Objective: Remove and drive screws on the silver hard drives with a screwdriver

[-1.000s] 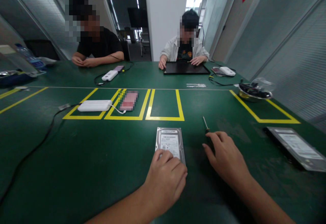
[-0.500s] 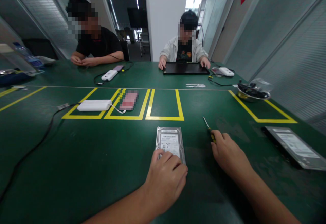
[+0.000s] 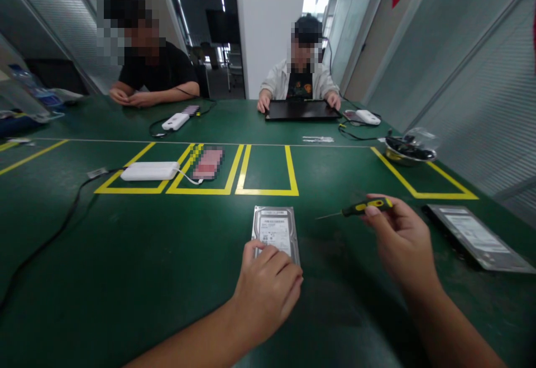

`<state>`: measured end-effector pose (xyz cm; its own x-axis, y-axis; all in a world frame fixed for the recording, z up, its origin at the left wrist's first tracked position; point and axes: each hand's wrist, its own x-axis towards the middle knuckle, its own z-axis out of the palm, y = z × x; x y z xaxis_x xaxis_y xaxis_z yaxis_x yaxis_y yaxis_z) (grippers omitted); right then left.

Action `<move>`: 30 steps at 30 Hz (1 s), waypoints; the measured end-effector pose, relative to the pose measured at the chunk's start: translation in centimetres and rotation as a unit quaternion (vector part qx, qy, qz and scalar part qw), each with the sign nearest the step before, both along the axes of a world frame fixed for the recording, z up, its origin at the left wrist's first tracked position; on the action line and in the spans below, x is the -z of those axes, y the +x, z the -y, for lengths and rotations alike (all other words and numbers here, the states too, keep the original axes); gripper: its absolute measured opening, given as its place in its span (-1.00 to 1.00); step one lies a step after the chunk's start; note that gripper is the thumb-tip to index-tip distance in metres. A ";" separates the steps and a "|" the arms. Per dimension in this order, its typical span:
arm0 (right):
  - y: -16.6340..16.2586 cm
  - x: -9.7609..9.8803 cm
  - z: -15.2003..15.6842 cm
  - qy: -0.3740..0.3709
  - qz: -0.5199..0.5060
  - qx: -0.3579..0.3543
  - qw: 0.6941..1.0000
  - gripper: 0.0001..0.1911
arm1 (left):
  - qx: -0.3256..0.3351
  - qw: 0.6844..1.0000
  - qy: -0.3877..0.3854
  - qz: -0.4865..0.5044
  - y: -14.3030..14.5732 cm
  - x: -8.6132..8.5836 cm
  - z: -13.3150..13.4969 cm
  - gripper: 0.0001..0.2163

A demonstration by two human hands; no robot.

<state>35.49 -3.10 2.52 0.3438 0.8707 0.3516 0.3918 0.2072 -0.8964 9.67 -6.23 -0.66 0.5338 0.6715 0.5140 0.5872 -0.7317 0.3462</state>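
Note:
A silver hard drive [image 3: 276, 228] with a white label lies on the green table [image 3: 167, 290] in front of me. My left hand [image 3: 268, 284] grips its near end, fingers curled over both sides and covering part of the label. To the right, my right hand [image 3: 397, 228] holds a yellow and black screwdriver [image 3: 362, 207] by the handle between thumb and fingers. The screwdriver lies nearly level in the air, its thin shaft pointing left toward the drive without touching it.
Another hard drive [image 3: 477, 237] rests at the right. Yellow tape frames [image 3: 268, 192] mark the table; a white power bank [image 3: 149, 171] and a phone [image 3: 208, 163] lie there. A metal bowl [image 3: 406, 157] holds dark items. Across, a person handles a black panel [image 3: 304, 110]; another person sits left.
My right hand has lifted and turned palm inward, swinging the screwdriver from pointing away to pointing left. My left hand stays on the hard drive. The view has shifted slightly.

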 end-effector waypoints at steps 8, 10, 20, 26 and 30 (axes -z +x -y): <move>-3.2 -0.3 2.6 0.098 -0.071 -0.073 0.990 -0.64 | -0.009 1.000 -0.014 -0.004 -0.2 0.0 0.1 -0.94; -4.2 -0.6 3.6 0.151 -0.039 -0.089 0.984 -0.62 | -0.012 1.000 -0.011 -0.006 -0.2 0.0 0.1 -0.94; -5.5 0.5 4.6 0.208 0.051 -0.174 0.961 -0.46 | -0.010 1.000 0.005 -0.006 -0.4 0.1 0.0 -0.98; -5.5 0.4 4.3 0.219 0.059 -0.185 0.956 -0.46 | -0.011 1.000 0.015 0.007 -0.4 0.3 0.0 -0.98; -5.4 0.6 4.3 0.213 0.056 -0.188 0.957 -0.46 | -0.014 1.000 0.013 0.009 -0.3 0.3 0.0 -0.97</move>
